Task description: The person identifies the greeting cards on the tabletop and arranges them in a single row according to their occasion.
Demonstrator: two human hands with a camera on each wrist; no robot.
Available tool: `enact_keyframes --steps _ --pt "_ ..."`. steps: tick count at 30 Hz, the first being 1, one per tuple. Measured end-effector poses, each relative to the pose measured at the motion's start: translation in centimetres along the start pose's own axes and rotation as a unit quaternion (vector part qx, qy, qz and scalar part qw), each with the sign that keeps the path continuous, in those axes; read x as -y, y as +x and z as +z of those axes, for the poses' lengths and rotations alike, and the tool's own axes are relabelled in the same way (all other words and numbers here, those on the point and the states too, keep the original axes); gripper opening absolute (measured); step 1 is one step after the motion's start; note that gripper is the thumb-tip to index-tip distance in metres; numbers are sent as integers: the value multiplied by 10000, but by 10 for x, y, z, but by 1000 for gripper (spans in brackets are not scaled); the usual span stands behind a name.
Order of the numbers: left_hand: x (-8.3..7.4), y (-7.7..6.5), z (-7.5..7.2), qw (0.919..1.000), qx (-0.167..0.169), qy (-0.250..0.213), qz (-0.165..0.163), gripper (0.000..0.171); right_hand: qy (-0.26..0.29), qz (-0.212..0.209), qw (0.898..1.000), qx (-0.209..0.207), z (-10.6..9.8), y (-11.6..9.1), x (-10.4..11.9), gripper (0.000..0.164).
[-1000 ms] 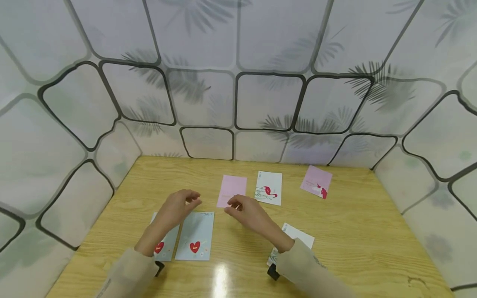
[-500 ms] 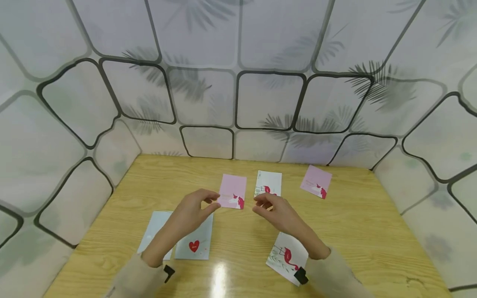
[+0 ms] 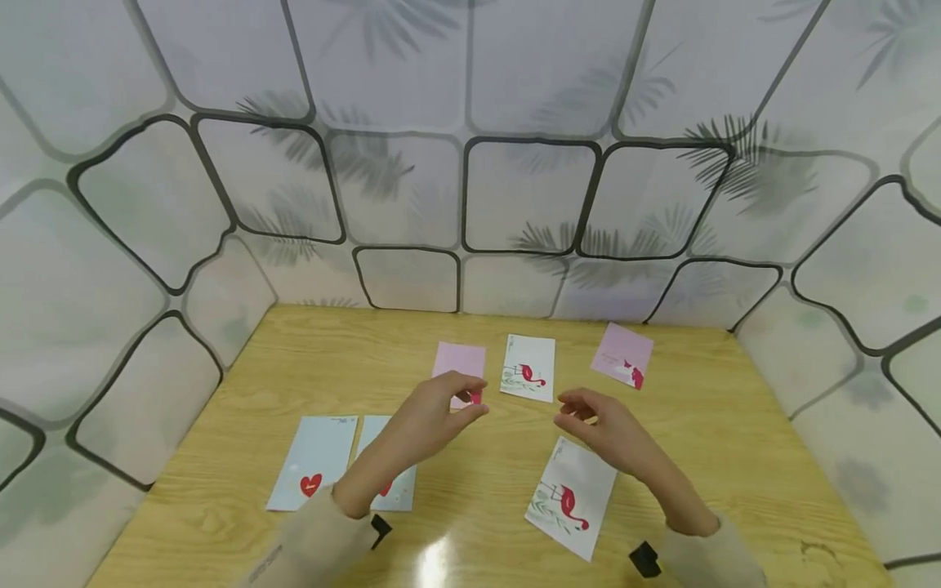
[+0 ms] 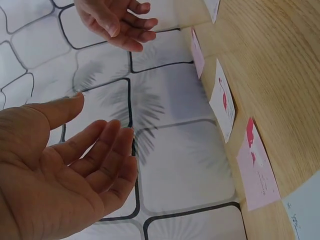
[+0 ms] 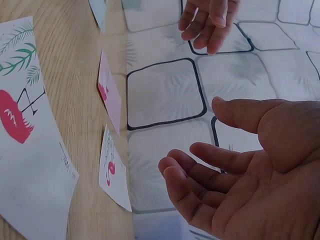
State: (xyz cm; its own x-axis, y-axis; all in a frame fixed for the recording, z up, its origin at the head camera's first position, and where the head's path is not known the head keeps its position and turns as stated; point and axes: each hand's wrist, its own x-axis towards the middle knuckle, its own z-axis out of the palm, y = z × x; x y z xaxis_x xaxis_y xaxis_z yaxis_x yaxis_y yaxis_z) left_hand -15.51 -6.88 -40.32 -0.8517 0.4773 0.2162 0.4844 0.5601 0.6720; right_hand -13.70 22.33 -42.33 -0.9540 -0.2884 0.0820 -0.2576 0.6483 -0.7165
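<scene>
Watching remotely, I saw left hand [image 3: 430, 416] and right hand [image 3: 610, 429] empty, thumbs apart, fingers loosely bent. Left partly hid left pink card [image 3: 459, 358] on table [image 3: 735, 433]; right hung by nearer flamingo card [image 3: 569, 502]. Light pinch at edge, I judged, suited cards best.

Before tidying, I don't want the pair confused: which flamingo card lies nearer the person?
The slanted flamingo card, below the right hand in the head view; the other flamingo card lies farther back, between two pink cards.

The left pink card [image 3: 459, 362] is lying flat, partly hidden; the nearer white card [image 3: 570, 500], bearing a red flamingo, is lying flat, askew.
</scene>
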Motion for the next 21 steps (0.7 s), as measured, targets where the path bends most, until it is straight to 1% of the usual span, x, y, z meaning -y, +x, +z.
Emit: enact_keyframes --steps 2,4,10,15,18,21 --pt "-3 5 4 10000 52 -29 60 33 -53 188 9998 44 -5 -4 -3 41" --pt "-6 11 10 9999 156 -53 53 33 -71 344 9994 79 -9 -9 -5 43" --pt "-11 27 39 9985 549 56 -55 34 -236 724 9970 101 -15 -18 -12 46" --pt "-6 42 64 9963 812 282 -55 37 -604 1098 9919 192 -15 -24 -25 52" --pt "-2 52 80 9940 996 445 -66 39 -865 1329 9871 222 -15 -28 -34 55" --pt "-1 62 93 9912 1128 698 28 40 -1125 1473 9825 173 -14 -32 -40 57"
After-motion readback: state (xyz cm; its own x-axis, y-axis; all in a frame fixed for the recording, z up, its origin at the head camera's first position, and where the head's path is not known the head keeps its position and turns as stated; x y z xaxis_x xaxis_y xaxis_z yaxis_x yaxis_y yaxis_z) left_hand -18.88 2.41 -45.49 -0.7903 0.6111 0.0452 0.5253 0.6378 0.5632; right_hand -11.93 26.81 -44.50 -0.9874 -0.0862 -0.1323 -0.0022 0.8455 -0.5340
